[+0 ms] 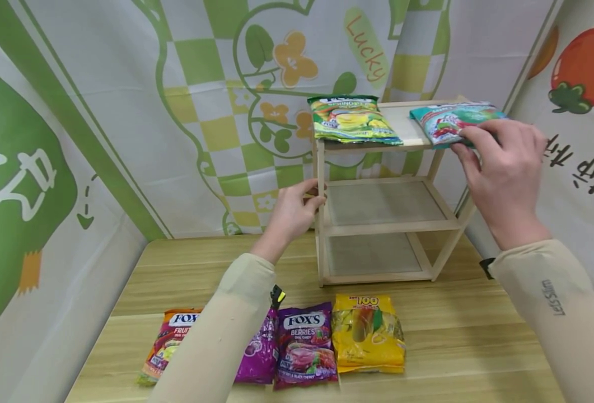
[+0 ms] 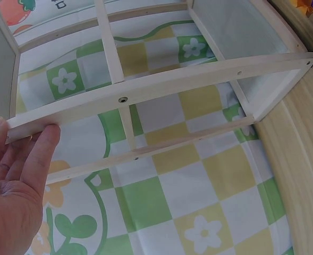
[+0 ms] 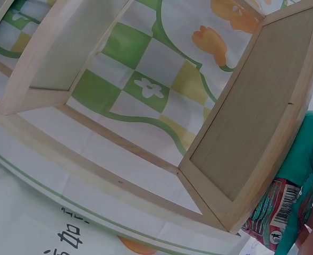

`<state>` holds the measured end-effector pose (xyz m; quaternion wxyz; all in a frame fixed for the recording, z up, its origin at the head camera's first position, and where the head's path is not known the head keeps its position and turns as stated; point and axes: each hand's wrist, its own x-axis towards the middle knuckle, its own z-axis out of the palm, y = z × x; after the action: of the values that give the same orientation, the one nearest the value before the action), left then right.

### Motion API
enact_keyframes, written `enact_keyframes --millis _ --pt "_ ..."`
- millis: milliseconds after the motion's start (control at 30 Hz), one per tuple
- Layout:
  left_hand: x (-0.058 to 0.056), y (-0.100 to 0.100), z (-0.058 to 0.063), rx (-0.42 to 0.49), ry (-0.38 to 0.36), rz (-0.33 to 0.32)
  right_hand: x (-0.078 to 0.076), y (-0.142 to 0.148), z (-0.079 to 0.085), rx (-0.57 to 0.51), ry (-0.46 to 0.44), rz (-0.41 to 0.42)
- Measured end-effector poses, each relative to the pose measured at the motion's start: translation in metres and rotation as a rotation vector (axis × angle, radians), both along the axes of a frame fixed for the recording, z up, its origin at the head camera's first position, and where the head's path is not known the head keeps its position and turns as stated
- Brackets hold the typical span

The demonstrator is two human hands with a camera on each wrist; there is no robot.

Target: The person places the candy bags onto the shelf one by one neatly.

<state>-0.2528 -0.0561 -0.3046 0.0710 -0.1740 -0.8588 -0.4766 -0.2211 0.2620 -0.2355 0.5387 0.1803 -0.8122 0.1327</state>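
A wooden three-tier shelf rack [image 1: 392, 226] stands towards the back of the table. My left hand [image 1: 297, 210] holds its left front post, thumb and fingers around the wood, as the left wrist view also shows with the post [image 2: 87, 106]. On the right of the top tier lies a teal candy bag [image 1: 435, 124]. My right hand [image 1: 508, 162] pinches that bag's near edge between thumb and fingers. In the right wrist view the teal bag [image 3: 299, 154] sits over the tier's edge, the hand mostly cut off. A green candy bag [image 1: 352, 120] rests at the top tier's left.
In front of the rack lie a yellow candy bag [image 1: 369, 336], a purple Fox's Berries bag [image 1: 305, 347], a brighter purple bag [image 1: 258, 352] and an orange Fox's bag [image 1: 160, 347]. My left sleeve partly covers the last two. Printed cloth [image 1: 191, 112] hangs behind and beside the table.
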Motion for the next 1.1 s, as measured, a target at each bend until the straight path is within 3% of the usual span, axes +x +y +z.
enact_keyframes --millis 633,1100 --pt "0.0 -0.002 -0.001 -0.008 0.003 0.01 -0.009 -0.005 0.002 -0.019 -0.108 -0.079" --pt "0.0 0.0 0.0 -0.005 0.014 0.012 -0.011 -0.007 0.002 0.017 -0.155 -0.091"
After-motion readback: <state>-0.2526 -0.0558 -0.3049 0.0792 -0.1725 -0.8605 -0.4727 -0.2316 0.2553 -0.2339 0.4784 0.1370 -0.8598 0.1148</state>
